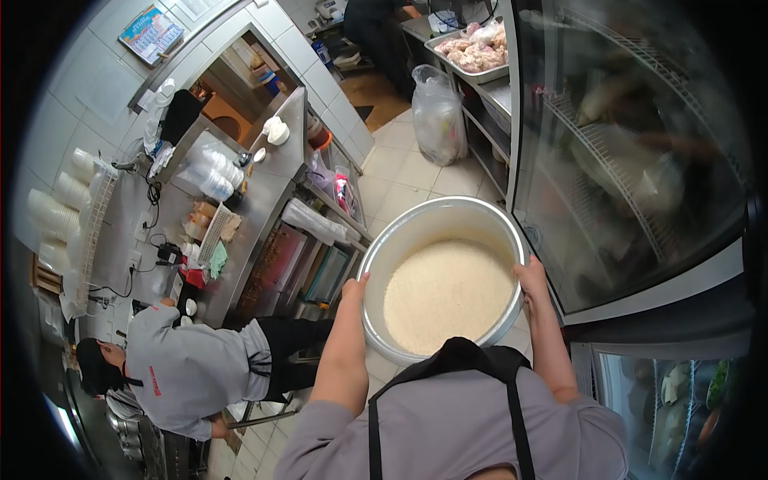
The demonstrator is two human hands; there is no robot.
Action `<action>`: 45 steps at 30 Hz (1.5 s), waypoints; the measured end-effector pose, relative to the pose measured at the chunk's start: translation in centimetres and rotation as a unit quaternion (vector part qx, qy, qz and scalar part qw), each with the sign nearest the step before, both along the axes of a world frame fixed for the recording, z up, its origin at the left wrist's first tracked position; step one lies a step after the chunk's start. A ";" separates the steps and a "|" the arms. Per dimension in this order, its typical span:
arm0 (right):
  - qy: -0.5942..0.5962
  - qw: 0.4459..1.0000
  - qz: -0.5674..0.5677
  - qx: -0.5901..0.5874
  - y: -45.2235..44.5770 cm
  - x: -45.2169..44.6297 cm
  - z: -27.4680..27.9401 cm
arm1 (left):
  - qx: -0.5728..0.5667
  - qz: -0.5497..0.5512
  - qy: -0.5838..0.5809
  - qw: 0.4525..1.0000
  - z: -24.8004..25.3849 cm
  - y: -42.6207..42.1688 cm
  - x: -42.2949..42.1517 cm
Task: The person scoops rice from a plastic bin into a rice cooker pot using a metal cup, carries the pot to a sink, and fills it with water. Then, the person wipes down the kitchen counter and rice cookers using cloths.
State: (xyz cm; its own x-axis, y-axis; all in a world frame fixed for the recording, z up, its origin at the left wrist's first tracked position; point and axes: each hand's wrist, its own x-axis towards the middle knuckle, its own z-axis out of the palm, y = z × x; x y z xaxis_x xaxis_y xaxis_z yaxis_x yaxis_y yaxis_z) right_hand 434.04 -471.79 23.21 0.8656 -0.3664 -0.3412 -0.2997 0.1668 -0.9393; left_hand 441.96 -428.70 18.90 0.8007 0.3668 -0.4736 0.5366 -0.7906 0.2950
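Observation:
A large round metal pot (438,222) is held in front of my body, seen from above. Pale, fine grain that looks like rice (450,298) fills its lower part, with a nearly level surface. My left hand (355,289) grips the pot's left rim, fingers mostly hidden behind the wall. On the opposite side, my right hand (530,280) is closed around the right rim, thumb near the top edge.
A glass-door fridge (624,160) stands close on the right. Left is a steel counter (276,180) with shelves below; a co-worker (192,360) stands at it. Ahead, a filled plastic bag (438,120) sits on the tiled floor beside a rack bearing a meat tray (474,72). Another person (376,36) is farther back.

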 end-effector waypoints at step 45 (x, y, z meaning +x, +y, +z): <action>-0.032 0.999 0.031 0.008 3.0 0.0 1.1 | -0.005 0.039 -0.024 0.999 -0.5 4.3 -2.6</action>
State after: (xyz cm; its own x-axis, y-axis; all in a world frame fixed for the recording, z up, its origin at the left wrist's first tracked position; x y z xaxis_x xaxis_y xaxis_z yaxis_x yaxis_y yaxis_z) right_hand 433.99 -468.80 24.34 0.9069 -0.3059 -0.2898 -0.2496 0.1642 -0.9543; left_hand 439.33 -424.42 18.43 0.7923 0.4242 -0.4385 0.5808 -0.7445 0.3293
